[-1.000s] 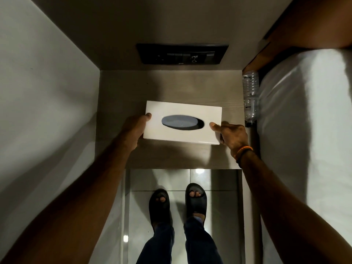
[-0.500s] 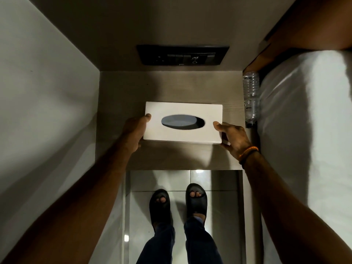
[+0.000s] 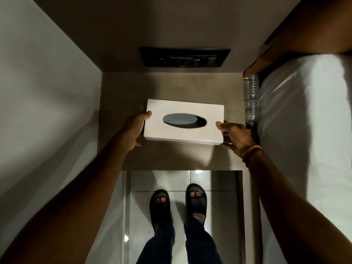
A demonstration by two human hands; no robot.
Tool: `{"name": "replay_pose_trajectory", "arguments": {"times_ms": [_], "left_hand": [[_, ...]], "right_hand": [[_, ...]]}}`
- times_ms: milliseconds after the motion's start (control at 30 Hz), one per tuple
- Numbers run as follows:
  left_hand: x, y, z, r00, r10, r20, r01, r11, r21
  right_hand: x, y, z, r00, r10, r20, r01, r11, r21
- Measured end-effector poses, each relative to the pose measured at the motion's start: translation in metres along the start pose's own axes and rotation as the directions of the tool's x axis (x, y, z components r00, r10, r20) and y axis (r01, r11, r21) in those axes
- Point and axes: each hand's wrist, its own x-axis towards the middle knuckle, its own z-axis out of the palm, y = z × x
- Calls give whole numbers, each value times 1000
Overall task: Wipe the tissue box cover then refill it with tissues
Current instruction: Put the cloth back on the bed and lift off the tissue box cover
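A white rectangular tissue box cover [image 3: 182, 109] with a dark oval slot on top is over the small bedside shelf [image 3: 171, 82]. My left hand [image 3: 133, 130] grips its left end, thumb on the top edge. Holding the right end is my right hand [image 3: 234, 136], with an orange band at the wrist. No tissue shows through the slot. I cannot tell whether the cover rests on the shelf or is lifted a little off it.
A black switch panel [image 3: 184, 57] sits on the wall behind the shelf. A clear plastic bottle [image 3: 251, 100] lies between shelf and white bed [image 3: 304, 130] on the right. A plain wall closes the left side. My sandalled feet [image 3: 178, 202] stand on the tiled floor.
The cover has levelled out and shifted slightly. My right hand has slid a little toward the near right corner; my left hand keeps its grip.
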Motion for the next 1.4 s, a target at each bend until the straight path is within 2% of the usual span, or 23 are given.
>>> {"name": "replay_pose_trajectory", "arguments": {"times_ms": [167, 467, 700, 833, 967, 1167, 1267, 1400], "left_hand": [[0, -4, -1, 999, 15, -43, -15, 1000, 5], [-5, -30, -10, 999, 26, -41, -18, 983, 184], [-4, -40, -12, 986, 111, -124, -98, 990, 104], [-3, -31, -10, 954, 232, -191, -220, 972, 78], [-5, -5, -9, 944, 300, -135, -303, 953, -5], [11, 28, -10, 962, 268, -55, -271, 962, -40], [22, 32, -4, 942, 329, -72, -329, 944, 18], [32, 31, 6, 919, 373, -125, -375, 927, 13]], "right_hand": [[0, -8, -2, 999, 33, 44, -29, 995, -91], [-9, 8, -3, 997, 80, 22, -77, 992, -102], [-16, 8, -2, 997, 39, -61, -42, 998, -55], [-16, -8, -2, 995, -35, -92, 30, 998, -50], [-9, -34, 4, 987, -101, -125, 97, 995, -39], [15, -62, 18, 978, -150, -146, 141, 988, -68], [27, -65, 25, 976, -161, -144, 150, 985, -80], [40, -66, 28, 976, -161, -148, 153, 986, -67]]}}
